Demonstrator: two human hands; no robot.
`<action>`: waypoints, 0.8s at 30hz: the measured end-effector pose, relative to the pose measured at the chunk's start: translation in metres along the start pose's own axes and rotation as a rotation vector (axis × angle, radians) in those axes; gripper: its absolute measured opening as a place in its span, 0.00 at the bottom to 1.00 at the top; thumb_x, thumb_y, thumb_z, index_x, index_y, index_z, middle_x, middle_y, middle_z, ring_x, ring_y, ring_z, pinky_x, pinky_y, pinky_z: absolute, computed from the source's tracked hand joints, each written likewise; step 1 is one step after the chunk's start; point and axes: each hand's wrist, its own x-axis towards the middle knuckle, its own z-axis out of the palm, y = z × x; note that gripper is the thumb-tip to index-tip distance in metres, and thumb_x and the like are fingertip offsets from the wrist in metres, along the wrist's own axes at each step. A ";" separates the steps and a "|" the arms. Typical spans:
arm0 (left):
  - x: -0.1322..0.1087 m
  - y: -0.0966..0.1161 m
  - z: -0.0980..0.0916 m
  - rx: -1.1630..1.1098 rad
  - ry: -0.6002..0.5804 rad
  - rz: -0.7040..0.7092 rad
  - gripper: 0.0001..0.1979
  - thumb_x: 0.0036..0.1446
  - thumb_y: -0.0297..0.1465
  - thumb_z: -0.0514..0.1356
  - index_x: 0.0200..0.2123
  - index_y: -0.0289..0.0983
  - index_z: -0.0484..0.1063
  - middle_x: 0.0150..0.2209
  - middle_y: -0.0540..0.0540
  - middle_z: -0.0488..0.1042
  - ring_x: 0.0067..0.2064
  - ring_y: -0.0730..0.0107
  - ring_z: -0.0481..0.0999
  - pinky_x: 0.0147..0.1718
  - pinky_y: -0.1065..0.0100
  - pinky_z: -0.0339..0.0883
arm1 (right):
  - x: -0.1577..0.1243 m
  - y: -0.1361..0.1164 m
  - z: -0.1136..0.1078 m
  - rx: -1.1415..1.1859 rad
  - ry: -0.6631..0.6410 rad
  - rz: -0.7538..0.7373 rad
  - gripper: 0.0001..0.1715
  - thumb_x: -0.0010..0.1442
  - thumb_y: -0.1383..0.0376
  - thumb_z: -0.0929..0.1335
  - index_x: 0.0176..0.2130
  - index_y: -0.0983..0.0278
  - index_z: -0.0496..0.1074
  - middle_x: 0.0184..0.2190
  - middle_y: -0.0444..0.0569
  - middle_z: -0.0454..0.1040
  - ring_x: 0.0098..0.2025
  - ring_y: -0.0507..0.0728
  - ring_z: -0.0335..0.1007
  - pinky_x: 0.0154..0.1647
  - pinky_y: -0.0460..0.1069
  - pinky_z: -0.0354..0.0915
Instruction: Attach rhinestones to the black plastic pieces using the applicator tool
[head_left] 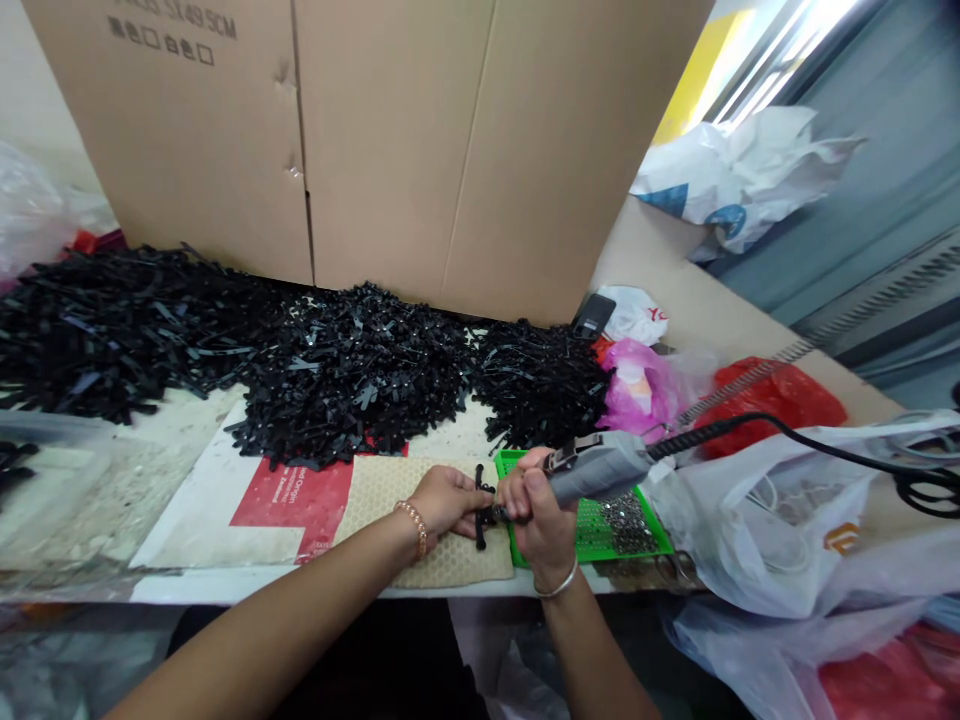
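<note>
on box (360, 130) top left: print "49.5cm" readable.

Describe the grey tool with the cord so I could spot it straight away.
Start at the big brown cardboard box behind the heaps of small black plastic parts. Come forward to the green perforated plastic tray at the table's near edge. Above it the right hand grips the grey pen-shaped power tool, the only thing trailing a black cord.

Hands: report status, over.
Left hand pinches black strap piece on beige mat. Right hand grips grey power tool, tip at the piece. Green tray beside, black piles behind.
</note>
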 end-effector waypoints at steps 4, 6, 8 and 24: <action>0.002 -0.002 0.000 0.012 0.013 -0.002 0.15 0.46 0.28 0.67 0.17 0.33 0.64 0.15 0.51 0.68 0.16 0.78 0.66 0.17 0.73 0.67 | 0.002 0.003 -0.002 0.003 -0.125 0.025 0.07 0.61 0.60 0.69 0.35 0.60 0.68 0.14 0.34 0.55 0.15 0.46 0.51 0.19 0.42 0.57; 0.002 -0.003 0.000 0.014 0.015 -0.006 0.14 0.47 0.28 0.67 0.17 0.33 0.65 0.15 0.51 0.68 0.16 0.77 0.67 0.18 0.72 0.68 | 0.002 0.004 -0.002 -0.008 -0.142 0.032 0.07 0.61 0.60 0.69 0.36 0.60 0.68 0.14 0.34 0.56 0.15 0.47 0.51 0.19 0.42 0.57; 0.001 -0.002 0.000 0.017 0.010 0.001 0.13 0.47 0.27 0.66 0.18 0.32 0.66 0.16 0.50 0.69 0.17 0.76 0.68 0.18 0.72 0.68 | 0.001 0.002 -0.001 -0.036 -0.134 0.045 0.09 0.59 0.59 0.70 0.37 0.61 0.69 0.14 0.35 0.57 0.15 0.47 0.52 0.19 0.43 0.57; -0.009 0.007 -0.004 -0.006 -0.083 -0.038 0.07 0.38 0.23 0.69 0.24 0.30 0.75 0.25 0.47 0.76 0.27 0.74 0.74 0.28 0.73 0.70 | -0.023 -0.011 -0.036 -0.179 0.332 -0.005 0.17 0.53 0.57 0.74 0.37 0.65 0.69 0.15 0.35 0.59 0.16 0.47 0.55 0.19 0.43 0.57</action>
